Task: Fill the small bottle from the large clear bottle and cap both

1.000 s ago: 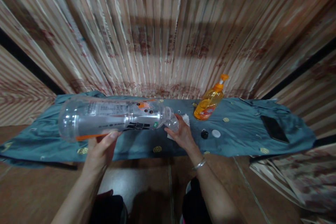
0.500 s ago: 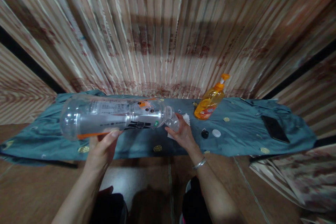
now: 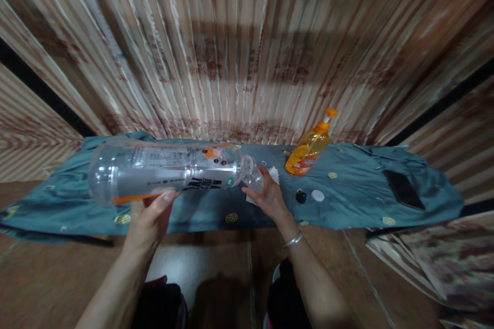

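Note:
A large clear plastic bottle (image 3: 173, 172) with a silver, black and orange label lies sideways in the air, its neck to the right. My left hand (image 3: 154, 216) grips it from below, the thumb on the near side. My right hand (image 3: 268, 193) is closed around a small clear bottle (image 3: 253, 179), whose mouth meets the mouth of the large one. Whether any liquid passes between them I cannot tell. Under my right hand lies a white tissue (image 3: 274, 174), partly hidden. Just right of it are a black cap (image 3: 301, 196) and a white cap (image 3: 318, 196).
An orange pump bottle of liquid soap (image 3: 307, 151) stands behind the caps. A dark phone (image 3: 404, 189) rests toward the right end of the narrow bench under a teal cloth (image 3: 347, 211). Striped curtains (image 3: 247, 61) hang close behind, with black poles (image 3: 42, 87) at the sides.

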`<state>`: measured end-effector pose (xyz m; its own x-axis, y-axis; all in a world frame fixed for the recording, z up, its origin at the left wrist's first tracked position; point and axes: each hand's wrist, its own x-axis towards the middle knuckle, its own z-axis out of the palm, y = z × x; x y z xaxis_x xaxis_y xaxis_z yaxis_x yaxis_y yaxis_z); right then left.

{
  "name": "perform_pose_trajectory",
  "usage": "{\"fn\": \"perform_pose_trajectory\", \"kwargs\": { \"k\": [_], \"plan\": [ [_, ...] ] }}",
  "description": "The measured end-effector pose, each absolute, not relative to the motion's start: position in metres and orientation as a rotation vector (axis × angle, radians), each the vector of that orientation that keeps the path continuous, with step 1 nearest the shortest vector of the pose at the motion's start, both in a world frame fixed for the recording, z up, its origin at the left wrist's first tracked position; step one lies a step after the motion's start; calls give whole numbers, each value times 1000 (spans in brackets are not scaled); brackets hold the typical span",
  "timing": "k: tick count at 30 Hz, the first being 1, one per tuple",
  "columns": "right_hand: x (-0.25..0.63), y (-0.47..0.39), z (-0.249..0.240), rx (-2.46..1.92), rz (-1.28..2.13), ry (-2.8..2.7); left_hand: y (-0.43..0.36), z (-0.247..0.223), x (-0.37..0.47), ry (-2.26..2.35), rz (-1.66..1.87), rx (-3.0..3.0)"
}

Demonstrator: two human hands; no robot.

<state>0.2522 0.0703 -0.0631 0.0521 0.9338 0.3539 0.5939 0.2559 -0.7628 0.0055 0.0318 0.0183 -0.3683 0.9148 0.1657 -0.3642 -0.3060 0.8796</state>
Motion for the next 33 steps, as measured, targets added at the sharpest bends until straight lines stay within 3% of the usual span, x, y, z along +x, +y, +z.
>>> {"fn": "perform_pose_trajectory", "kwargs": {
  "k": [33],
  "plan": [
    [251, 71, -61, -1425, 494, -1646, 36, 14, 2, 1019, 1845, 922]
  ]
}}
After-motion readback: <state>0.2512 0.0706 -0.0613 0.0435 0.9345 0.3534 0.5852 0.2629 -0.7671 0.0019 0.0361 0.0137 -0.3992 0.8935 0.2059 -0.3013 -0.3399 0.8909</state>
